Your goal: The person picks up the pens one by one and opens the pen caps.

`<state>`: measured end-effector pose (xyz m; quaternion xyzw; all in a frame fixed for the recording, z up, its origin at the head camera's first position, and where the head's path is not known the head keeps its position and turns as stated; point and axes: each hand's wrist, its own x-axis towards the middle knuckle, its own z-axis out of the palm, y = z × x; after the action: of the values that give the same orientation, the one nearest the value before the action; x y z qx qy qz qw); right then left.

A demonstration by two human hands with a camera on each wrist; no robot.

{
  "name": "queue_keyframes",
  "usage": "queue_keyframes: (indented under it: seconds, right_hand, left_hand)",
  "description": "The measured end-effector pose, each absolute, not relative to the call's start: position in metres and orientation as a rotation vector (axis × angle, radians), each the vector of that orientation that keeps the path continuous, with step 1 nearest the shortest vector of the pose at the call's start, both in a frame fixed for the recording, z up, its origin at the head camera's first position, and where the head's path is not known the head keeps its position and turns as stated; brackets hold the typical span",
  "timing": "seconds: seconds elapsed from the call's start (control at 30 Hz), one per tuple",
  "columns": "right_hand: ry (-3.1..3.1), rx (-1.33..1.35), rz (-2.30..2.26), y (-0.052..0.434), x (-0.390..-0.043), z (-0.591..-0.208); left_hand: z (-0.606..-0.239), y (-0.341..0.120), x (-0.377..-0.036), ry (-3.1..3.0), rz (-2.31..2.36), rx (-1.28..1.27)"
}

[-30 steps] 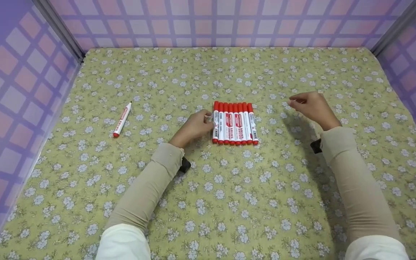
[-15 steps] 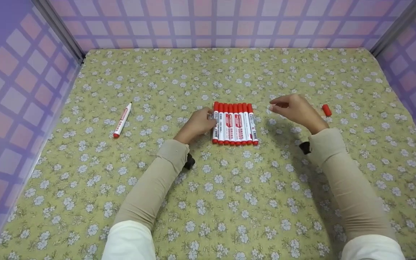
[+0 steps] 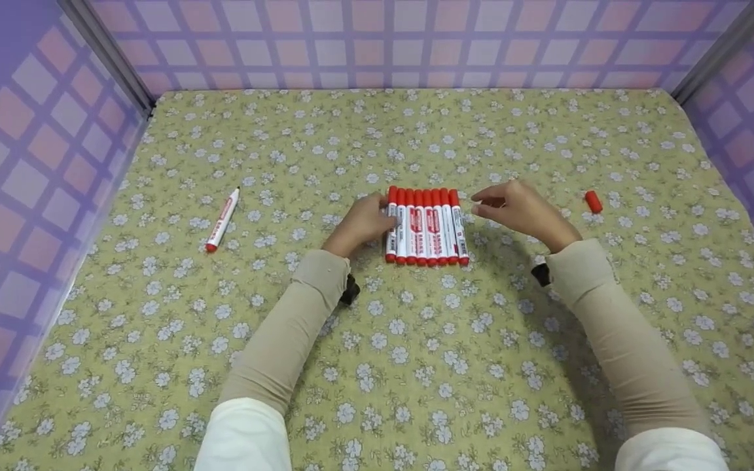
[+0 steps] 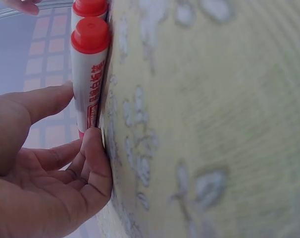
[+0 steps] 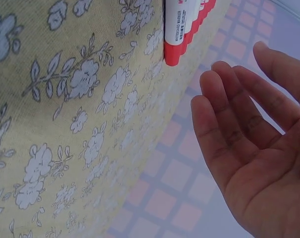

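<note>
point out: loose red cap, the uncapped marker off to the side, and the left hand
loose red cap (image 3: 593, 201), head view, middle of the cap
uncapped marker (image 3: 222, 218), head view, mid-barrel
left hand (image 3: 359, 224), head view, back of the hand

The head view looks forward and down from above, taking in the whole worktop with the row of markers at the frame's centre. The left wrist view sits very close, rolled sideways, its hand lower left. The right wrist view, equally near and tilted, shares that row at its top edge.
</note>
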<state>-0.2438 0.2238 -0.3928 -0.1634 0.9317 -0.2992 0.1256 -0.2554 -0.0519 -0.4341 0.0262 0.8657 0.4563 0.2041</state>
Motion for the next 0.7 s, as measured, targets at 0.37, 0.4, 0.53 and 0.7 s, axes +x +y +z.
queue_keyframes:
  seconds: [0.37, 0.4, 0.53, 0.7]
  right_hand:
    - [2.72, -0.44, -0.823, 0.2206, -0.2451, -0.3979]
    - [2.723, -0.439, -0.815, 0.2207, -0.2449, -0.3982]
    - [2.733, -0.435, -0.788, 0.2209, -0.2442, -0.3988]
    - [2.729, -0.433, -0.789, 0.2211, -0.2449, -0.3995]
  left_hand:
    - [-0.4328, -0.0502, -0.2563, 2.448, 1.224, 0.071]
    - [-0.4322, -0.0497, -0.2559, 2.456, 1.217, 0.077]
    - [-0.43, -0.0484, -0.2539, 2.478, 1.179, 0.076]
    - [-0.4284, -0.0488, -0.2526, 2.497, 1.146, 0.053]
